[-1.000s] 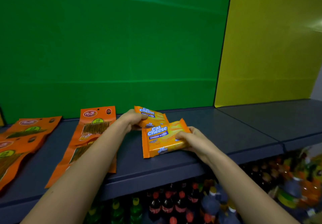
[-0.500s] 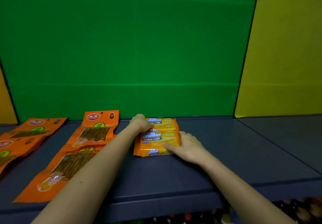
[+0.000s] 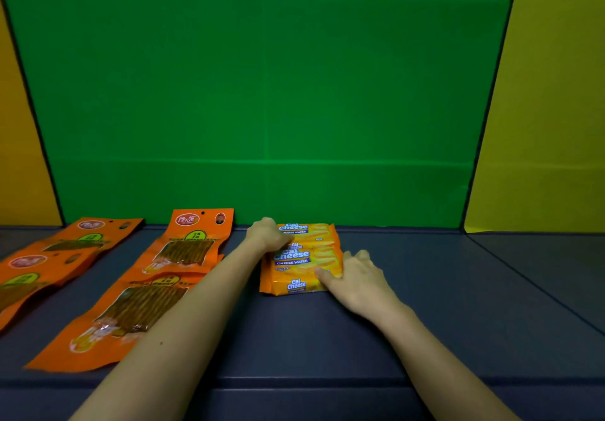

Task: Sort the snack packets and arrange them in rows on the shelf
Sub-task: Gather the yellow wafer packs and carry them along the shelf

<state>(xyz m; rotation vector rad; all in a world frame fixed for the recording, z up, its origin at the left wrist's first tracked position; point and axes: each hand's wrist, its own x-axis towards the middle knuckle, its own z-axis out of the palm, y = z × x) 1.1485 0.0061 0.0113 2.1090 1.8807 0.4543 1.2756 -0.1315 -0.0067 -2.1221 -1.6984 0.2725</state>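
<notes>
At the shelf's back, left fingers (image 3: 281, 239): curled tight over the left end of the rear wafer packet (image 3: 309, 229). The left hand (image 3: 266, 234) grips it, and its fingertips are tucked under, out of sight.
Right fingers (image 3: 360, 257): held together and nearly straight, laid against the right end of the front wafer packet (image 3: 299, 268). The thumb lies flat on the packet's top near that end. The right hand (image 3: 358, 278) presses it rather than wrapping round it.
Rear wafer packet: flat on the shelf (image 3: 442, 289), close to the green back panel (image 3: 262, 93), its long side running left to right.
Front wafer packet: just in front of the rear one and meeting it; whether it overlaps it I cannot tell. Both packets lie between the two hands.
Left forearm: bare, passing just beside the right edge of the nearer orange strip packets.
Back orange packet (image 3: 196, 243): flat, just left of the left hand, its top near the green panel.
Front orange packet (image 3: 131, 316): in line before it, the two overlapping.
Far-left orange packets (image 3: 49, 257): a second overlapping pair, slanted, well apart from the hands.
Yellow side panel (image 3: 550, 93): upright, right of the green one.
</notes>
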